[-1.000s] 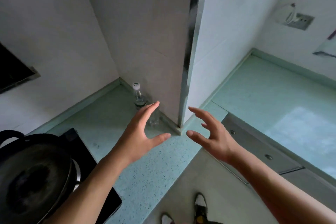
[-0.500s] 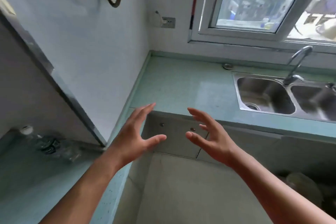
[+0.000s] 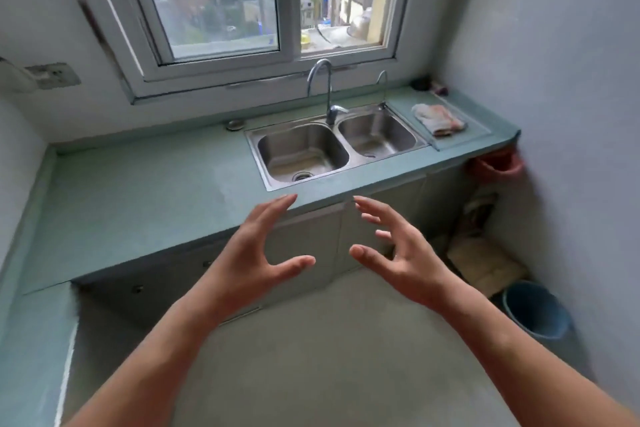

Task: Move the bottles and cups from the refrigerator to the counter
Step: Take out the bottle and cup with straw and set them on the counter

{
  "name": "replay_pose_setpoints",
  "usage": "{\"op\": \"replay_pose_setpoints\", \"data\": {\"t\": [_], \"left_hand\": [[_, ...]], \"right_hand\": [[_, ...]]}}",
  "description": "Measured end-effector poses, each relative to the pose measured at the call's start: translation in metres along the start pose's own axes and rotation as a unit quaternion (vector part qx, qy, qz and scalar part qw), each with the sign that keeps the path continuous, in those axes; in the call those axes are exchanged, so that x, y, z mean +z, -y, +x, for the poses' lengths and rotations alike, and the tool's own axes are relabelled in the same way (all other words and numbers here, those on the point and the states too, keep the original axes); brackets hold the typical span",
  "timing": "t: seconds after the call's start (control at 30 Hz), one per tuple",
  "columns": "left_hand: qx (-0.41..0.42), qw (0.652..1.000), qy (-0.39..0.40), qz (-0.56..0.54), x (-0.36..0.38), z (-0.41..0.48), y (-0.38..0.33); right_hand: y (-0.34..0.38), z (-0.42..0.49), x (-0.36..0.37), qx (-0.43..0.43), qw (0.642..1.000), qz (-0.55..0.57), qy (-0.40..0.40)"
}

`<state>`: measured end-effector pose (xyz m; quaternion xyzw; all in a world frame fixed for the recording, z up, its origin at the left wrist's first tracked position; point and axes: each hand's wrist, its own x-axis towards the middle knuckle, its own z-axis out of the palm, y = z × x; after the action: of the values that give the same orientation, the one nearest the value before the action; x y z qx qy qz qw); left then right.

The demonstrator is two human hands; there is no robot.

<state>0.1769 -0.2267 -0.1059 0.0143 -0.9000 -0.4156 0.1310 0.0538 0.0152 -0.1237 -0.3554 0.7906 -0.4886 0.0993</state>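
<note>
My left hand (image 3: pixel 254 253) and my right hand (image 3: pixel 398 255) are held out in front of me, palms facing each other, fingers spread, with nothing in them. They hover over the floor just before the front edge of the pale green counter (image 3: pixel 145 198). No bottle, cup or refrigerator is in view.
A steel double sink (image 3: pixel 332 146) with a tap (image 3: pixel 325 90) is set in the counter under a window. A folded cloth (image 3: pixel 438 118) lies on the drainboard at right. A blue bucket (image 3: pixel 535 308) and a red basin (image 3: pixel 495 166) stand by the right wall. Cabinet doors run below the counter.
My view has swung right, from the corner with the water bottle and pan to the sink and window. Both hands keep the same open pose.
</note>
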Motion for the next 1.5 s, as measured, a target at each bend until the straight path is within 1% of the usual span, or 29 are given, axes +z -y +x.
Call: {"op": "replay_pose_setpoints", "data": {"t": [0.23,0.37,0.47,0.6,0.7,0.77,0.9,1.1,1.3,1.5], "left_hand": [[0.098,0.988,0.113,-0.032,0.095,0.085,-0.058],[0.161,0.969,0.181,-0.054,0.151,0.139,-0.090],[0.205,0.946,0.239,-0.072,0.191,0.178,-0.115],[0.276,0.910,0.301,-0.076,0.240,0.231,-0.142],[0.338,0.881,0.326,-0.062,0.274,0.266,-0.164],[0.371,0.861,0.343,-0.065,0.294,0.284,-0.183],[0.418,0.811,0.400,-0.090,0.331,0.301,-0.228],[0.487,0.722,0.474,-0.127,0.391,0.281,-0.298],[0.547,0.643,0.517,-0.139,0.452,0.241,-0.371],[0.583,0.583,0.545,-0.154,0.515,0.195,-0.458]], "right_hand": [[-0.040,-0.063,-0.102,0.074,0.990,-0.030,-0.120],[-0.057,-0.093,-0.144,0.125,0.970,-0.043,-0.206],[-0.066,-0.112,-0.171,0.167,0.947,-0.053,-0.268],[-0.075,-0.125,-0.202,0.211,0.904,-0.084,-0.363],[-0.081,-0.132,-0.221,0.241,0.869,-0.102,-0.419],[-0.083,-0.139,-0.230,0.262,0.845,-0.108,-0.454],[-0.079,-0.163,-0.243,0.302,0.795,-0.132,-0.509],[-0.061,-0.222,-0.251,0.363,0.711,-0.163,-0.580],[-0.046,-0.288,-0.265,0.403,0.627,-0.187,-0.640],[-0.031,-0.366,-0.301,0.410,0.561,-0.203,-0.690]]}}
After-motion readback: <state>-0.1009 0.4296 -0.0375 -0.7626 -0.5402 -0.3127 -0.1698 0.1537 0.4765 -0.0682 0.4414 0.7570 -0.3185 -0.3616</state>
